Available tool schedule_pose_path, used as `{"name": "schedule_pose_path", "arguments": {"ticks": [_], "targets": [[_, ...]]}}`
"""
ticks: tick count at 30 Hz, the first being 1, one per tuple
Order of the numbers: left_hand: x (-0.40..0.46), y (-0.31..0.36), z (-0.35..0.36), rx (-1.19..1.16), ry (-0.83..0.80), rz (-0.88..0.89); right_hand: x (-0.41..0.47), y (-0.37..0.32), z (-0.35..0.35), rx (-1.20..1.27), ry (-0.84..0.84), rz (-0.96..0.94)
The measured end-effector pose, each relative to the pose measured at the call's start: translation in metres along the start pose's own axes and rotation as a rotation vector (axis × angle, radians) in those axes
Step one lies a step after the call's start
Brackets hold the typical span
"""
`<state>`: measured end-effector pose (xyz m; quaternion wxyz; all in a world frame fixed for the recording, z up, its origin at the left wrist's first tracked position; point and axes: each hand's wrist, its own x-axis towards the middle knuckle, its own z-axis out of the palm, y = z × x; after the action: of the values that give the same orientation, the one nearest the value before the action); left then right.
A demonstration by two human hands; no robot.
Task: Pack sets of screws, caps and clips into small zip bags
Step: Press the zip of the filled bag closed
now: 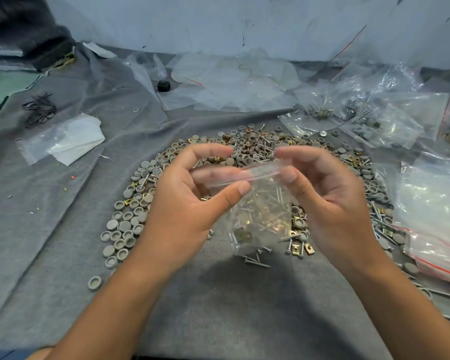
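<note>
Our left hand [182, 193] pinches the left end of the bag [257, 206], held up over the caps [125, 224] on the tabletop; our right hand [320, 193] pinches the right end. To seal well, we should press thumbs along the whole strip, screws hanging below it.

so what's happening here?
A person is packing hardware. Both hands, left and right, pinch the top edge of a small zip bag already holding screws and clips, apparently at the seal. It hangs over a pile of grey caps, screws and brass clips on grey cloth. Filled bags lie far right.
</note>
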<state>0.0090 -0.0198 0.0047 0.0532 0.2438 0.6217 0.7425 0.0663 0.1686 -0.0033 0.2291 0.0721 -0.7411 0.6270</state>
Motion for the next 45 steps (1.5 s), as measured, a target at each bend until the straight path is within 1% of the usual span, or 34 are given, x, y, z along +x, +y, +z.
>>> {"name": "schedule_pose_path", "arguments": {"ticks": [3,6,9,13,16,20,24,30,33,39,45], "targets": [[0.002,-0.002,0.002,-0.042,0.016,-0.086,-0.002,0.000,0.002,0.012,-0.009,0.048],[0.002,-0.002,0.003,-0.025,0.040,-0.078,-0.004,0.000,0.002,-0.028,0.006,0.069],[0.001,-0.003,0.002,0.069,0.064,-0.023,-0.005,-0.002,0.002,-0.046,0.024,0.087],[-0.001,-0.003,0.003,0.177,0.090,0.107,-0.009,-0.005,0.002,-0.157,0.039,0.033],[-0.001,-0.002,0.005,0.159,0.115,0.170,-0.011,-0.007,0.005,-0.201,0.069,-0.004],[0.000,-0.002,0.004,0.128,0.155,0.181,-0.013,-0.007,0.008,-0.119,0.103,0.032],[0.000,-0.001,0.003,0.090,0.120,0.144,-0.014,-0.006,0.011,-0.065,0.057,0.068],[0.001,-0.001,0.001,0.085,0.082,0.098,-0.012,-0.006,0.010,-0.160,0.008,0.024],[0.001,-0.001,0.003,0.098,0.064,0.090,-0.013,-0.006,0.010,-0.172,0.006,0.015],[-0.002,0.001,0.007,0.156,0.014,0.109,-0.015,-0.005,0.013,-0.120,-0.015,0.049],[-0.003,0.001,0.008,0.151,-0.009,0.105,-0.014,-0.008,0.013,-0.187,-0.042,0.000]]}}
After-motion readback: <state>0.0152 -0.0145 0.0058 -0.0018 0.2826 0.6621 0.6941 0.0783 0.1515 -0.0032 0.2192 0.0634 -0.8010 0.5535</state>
